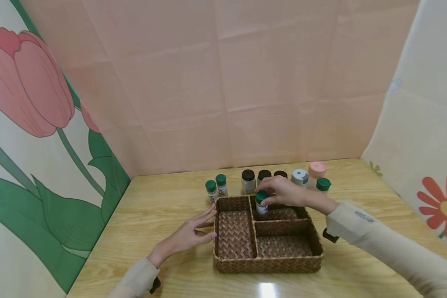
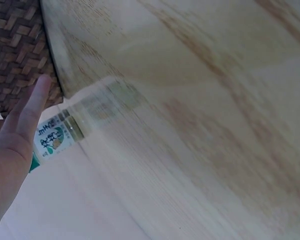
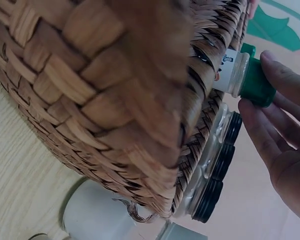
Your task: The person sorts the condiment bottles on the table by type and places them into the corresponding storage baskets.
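A brown woven basket (image 1: 268, 265) with three compartments stands on the table. My right hand (image 1: 283, 191) pinches the green cap of a small spice jar (image 1: 262, 207), which is upright in the basket's back right compartment. In the right wrist view the thumb and fingers hold that jar's green cap (image 3: 257, 85), its lower part hidden behind the woven rim. Fingers straight, my left hand (image 1: 190, 232) touches the basket's left side. Near it in the left wrist view is a green-capped jar (image 2: 55, 136) with a printed label.
Behind the basket stand two green-capped jars (image 1: 221, 185), several black-capped jars (image 1: 248, 181), a white-and-grey-lidded container (image 1: 299, 177), a pink-lidded container (image 1: 317, 169) and another green-capped jar (image 1: 323, 184). A pink backdrop (image 1: 223, 103) rises behind the wooden table (image 1: 164, 194).
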The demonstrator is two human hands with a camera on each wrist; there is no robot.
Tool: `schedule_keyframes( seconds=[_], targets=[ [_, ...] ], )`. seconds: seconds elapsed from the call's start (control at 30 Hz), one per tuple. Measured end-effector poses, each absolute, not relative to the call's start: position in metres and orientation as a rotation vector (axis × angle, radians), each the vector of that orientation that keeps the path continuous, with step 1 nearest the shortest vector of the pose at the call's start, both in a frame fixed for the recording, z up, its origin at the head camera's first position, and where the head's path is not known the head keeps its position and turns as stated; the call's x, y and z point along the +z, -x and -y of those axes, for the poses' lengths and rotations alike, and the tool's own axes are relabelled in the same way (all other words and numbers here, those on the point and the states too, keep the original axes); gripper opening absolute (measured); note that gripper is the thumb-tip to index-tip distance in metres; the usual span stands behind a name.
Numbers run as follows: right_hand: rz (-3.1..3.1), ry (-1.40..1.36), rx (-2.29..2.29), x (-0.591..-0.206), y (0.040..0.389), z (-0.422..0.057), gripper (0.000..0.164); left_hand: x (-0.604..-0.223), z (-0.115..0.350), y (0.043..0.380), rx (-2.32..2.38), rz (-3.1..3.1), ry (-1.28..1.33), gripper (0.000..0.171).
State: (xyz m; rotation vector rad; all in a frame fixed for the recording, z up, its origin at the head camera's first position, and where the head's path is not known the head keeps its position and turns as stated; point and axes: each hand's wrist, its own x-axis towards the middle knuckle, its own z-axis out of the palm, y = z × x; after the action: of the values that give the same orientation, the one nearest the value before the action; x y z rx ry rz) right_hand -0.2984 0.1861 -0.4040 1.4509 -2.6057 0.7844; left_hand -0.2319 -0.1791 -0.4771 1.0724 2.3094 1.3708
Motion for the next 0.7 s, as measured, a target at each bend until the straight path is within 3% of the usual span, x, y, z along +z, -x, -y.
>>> schedule_keyframes(
  seconds=[0.7],
  targets=[
    [2.665,-1.466,0.763,-0.4119,0.3009,-0.1788,0.039,-0.4785,0.1791,0.2329,1.359,-2.322,-1.056,0.072]
  ],
)
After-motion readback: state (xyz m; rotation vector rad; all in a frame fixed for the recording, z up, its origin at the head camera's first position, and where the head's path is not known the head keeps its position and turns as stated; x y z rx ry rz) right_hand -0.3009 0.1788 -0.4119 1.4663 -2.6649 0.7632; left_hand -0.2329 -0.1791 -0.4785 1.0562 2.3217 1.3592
